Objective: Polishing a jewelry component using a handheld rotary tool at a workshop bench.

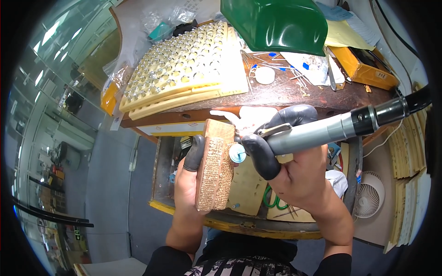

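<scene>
My left hand [189, 181], a black cot on its thumb, is closed around a wooden block [219, 129] with a rough, gold-coloured bristly face [214, 175]. The block stands tilted slightly, long side up. In my right hand [294, 172] is a grey rotary handpiece [317, 133], gripped between fingers in black cots. A light blue round disc [237, 153] shows at the handpiece's front, close beside the bristly face; I cannot tell whether they touch. A narrow metallic piece [275, 130] lies along the handpiece at my fingers. My thumb hides the handpiece's nose.
Behind my hands is a wooden bench [331, 99] with stacked yellow trays [179, 69] of shiny rings, a green shield [276, 23], scattered burs and a white round lid [264, 75]. Below, an open drawer [248, 230] holds green-handled scissors [274, 200]. A fan [369, 194] stands right.
</scene>
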### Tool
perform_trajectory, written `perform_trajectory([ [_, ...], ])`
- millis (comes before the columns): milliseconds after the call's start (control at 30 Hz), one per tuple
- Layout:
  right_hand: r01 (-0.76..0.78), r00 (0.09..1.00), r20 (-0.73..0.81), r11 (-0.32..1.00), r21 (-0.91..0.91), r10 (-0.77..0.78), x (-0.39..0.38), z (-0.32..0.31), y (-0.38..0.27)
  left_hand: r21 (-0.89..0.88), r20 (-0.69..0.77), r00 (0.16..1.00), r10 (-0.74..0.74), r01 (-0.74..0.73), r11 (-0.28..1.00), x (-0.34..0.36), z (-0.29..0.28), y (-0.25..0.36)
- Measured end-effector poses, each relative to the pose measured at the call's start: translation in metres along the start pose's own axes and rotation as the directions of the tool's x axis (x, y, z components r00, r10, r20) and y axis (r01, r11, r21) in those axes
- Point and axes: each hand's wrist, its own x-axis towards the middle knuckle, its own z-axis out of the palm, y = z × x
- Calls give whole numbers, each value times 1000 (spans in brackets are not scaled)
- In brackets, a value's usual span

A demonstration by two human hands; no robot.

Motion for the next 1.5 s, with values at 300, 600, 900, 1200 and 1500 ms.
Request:
perform_trajectory([
  [300,59,998,6,997,-53,-58,1,0,1,62,13,999,36,-37,997,0,3,0],
  [600,49,999,6,998,-43,-49,0,1,2,34,47,998,37,-38,999,0,4,1],
  [900,46,999,5,999,-21,-46,-1,2,2,65,61,997,38,-42,997,0,0,1],
  [1200,39,999,0,999,-9,-39,1,2,2,109,44,998,42,-47,993,1,-3,1],
  [1500,50,999,-6,999,-11,-50,1,2,2,84,30,999,44,-46,995,1,0,1],
])
